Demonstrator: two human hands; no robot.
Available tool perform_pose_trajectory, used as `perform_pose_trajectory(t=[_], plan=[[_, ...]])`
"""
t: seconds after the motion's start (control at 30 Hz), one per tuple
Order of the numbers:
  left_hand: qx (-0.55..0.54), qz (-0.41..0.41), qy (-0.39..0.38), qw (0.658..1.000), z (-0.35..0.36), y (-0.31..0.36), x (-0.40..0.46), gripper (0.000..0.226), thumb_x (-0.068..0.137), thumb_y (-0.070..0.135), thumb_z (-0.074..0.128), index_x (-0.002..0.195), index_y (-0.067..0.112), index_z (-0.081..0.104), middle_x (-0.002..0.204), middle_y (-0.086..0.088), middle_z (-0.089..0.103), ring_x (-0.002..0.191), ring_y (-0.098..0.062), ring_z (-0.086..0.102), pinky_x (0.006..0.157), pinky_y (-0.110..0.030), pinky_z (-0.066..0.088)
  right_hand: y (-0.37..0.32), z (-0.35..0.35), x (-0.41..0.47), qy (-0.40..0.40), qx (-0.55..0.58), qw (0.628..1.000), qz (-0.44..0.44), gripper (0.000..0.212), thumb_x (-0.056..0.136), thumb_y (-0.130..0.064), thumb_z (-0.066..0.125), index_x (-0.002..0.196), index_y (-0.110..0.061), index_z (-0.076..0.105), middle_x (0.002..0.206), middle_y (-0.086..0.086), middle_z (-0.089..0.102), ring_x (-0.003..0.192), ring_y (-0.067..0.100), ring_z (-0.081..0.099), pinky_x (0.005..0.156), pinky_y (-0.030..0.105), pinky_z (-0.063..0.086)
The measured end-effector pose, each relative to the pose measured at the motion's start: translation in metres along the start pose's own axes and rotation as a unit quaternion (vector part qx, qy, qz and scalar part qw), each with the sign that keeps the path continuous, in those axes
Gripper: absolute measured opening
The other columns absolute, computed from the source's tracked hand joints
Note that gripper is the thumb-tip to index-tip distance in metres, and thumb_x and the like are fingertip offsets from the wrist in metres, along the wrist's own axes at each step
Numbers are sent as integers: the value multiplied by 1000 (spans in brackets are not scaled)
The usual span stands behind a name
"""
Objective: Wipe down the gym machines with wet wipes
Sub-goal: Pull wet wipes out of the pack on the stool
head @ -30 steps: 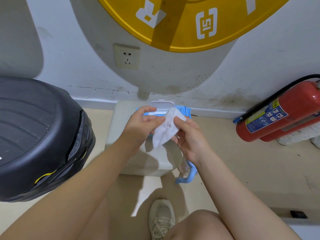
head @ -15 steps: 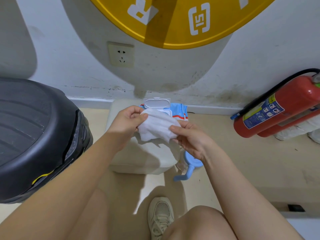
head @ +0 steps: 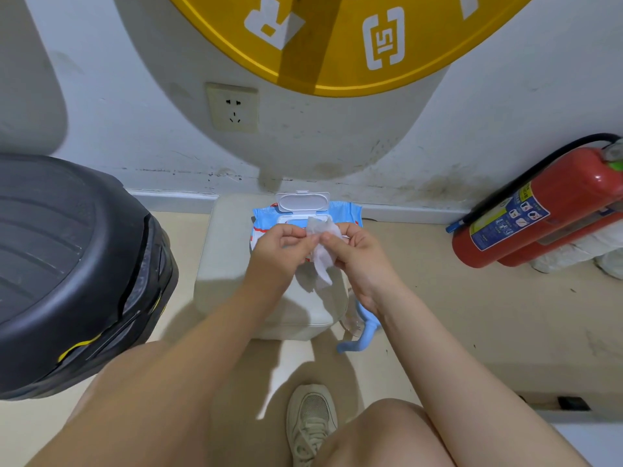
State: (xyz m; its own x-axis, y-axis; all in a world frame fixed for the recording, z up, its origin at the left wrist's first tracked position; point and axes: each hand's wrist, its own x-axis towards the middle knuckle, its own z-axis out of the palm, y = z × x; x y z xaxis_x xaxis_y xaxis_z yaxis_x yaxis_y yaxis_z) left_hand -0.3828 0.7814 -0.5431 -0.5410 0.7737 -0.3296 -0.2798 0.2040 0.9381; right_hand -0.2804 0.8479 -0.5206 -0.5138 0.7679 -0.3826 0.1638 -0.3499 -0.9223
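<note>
A white wet wipe hangs between my two hands, crumpled and narrow. My left hand pinches its upper edge from the left. My right hand pinches it from the right, fingers curled. Just behind them lies the blue wet-wipe pack with its white flip lid standing open. The pack rests on a cream padded block against the wall. My hands hide the pack's front half.
A black machine housing fills the left. A red fire extinguisher lies on the floor at right. A yellow weight plate hangs overhead by a wall socket. A blue strap lies beside the block; my shoe is below.
The wipe was spread wide between my hands half a second ago; now it is gathered into a narrow crumpled strip, and my hands have come closer together over the pack.
</note>
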Motion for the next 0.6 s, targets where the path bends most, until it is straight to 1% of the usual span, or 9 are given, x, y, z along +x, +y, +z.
perform_pose_trajectory(t=[0.07, 0.17, 0.27, 0.37, 0.4, 0.47, 0.5, 0.53, 0.6], plan=[[35, 24, 28, 999, -4, -1, 4, 11, 82, 7, 66, 77, 14, 59, 72, -6, 62, 70, -19, 59, 79, -36, 50, 1, 0, -1, -14, 13, 1000, 4, 10, 91, -7, 55, 82, -14, 55, 77, 11, 62, 71, 21, 57, 72, 30, 45], [131, 61, 44, 988, -7, -5, 8, 20, 82, 4, 62, 67, 16, 57, 58, -3, 59, 55, -15, 56, 69, -33, 50, 2, -1, -2, -1, 0, 1000, 8, 13, 91, -7, 54, 81, -15, 54, 72, 5, 63, 66, 15, 58, 67, 26, 46], [140, 24, 40, 989, -9, -5, 9, 20, 85, 4, 55, 67, 14, 55, 58, -3, 60, 41, -1, 53, 53, -22, 49, 1, -8, 0, 98, 7, 995, 6, 15, 91, -6, 53, 81, -17, 52, 74, 6, 61, 64, 15, 56, 62, 27, 47], [82, -41, 81, 992, -23, -8, 17, 14, 88, 6, 48, 75, 11, 50, 62, -10, 61, 37, -1, 54, 48, -22, 42, -4, -25, 4, 203, 120, 972, 5, 19, 94, -2, 44, 81, -16, 50, 77, 7, 57, 55, 13, 50, 45, 18, 46], [72, -54, 103, 991, -29, -10, 22, 11, 89, 6, 46, 79, 10, 48, 61, -11, 60, 35, -4, 55, 46, -22, 40, -6, -30, 5, 220, 162, 962, -1, 18, 95, -2, 42, 84, -13, 52, 83, 8, 57, 57, 13, 51, 46, 15, 47], [66, -68, 148, 984, -41, -10, 30, 5, 89, 6, 42, 86, 8, 45, 54, -9, 59, 35, -12, 56, 44, -23, 39, -6, -37, 7, 224, 211, 951, -16, 17, 94, 2, 42, 93, -6, 57, 94, 11, 58, 65, 10, 59, 58, 11, 52], [62, -65, 166, 982, -44, -8, 33, 4, 89, 4, 41, 87, 8, 44, 48, -6, 59, 36, -14, 55, 46, -26, 42, -4, -37, 8, 215, 214, 953, -20, 19, 92, 5, 43, 93, -4, 59, 93, 11, 59, 67, 8, 61, 63, 11, 52], [53, -54, 179, 981, -44, -6, 36, 6, 88, 3, 41, 86, 9, 43, 44, -2, 57, 36, -12, 55, 50, -28, 44, -2, -35, 9, 201, 204, 958, -23, 21, 90, 7, 44, 90, -5, 62, 90, 9, 61, 69, 8, 62, 66, 10, 51], [34, -21, 188, 981, -36, 0, 39, 15, 86, 1, 44, 78, 13, 43, 54, -3, 55, 37, -4, 56, 52, -26, 46, 3, -29, 14, 174, 126, 976, -33, 18, 87, 2, 51, 87, -10, 65, 86, 6, 64, 77, 12, 61, 71, 13, 49]])
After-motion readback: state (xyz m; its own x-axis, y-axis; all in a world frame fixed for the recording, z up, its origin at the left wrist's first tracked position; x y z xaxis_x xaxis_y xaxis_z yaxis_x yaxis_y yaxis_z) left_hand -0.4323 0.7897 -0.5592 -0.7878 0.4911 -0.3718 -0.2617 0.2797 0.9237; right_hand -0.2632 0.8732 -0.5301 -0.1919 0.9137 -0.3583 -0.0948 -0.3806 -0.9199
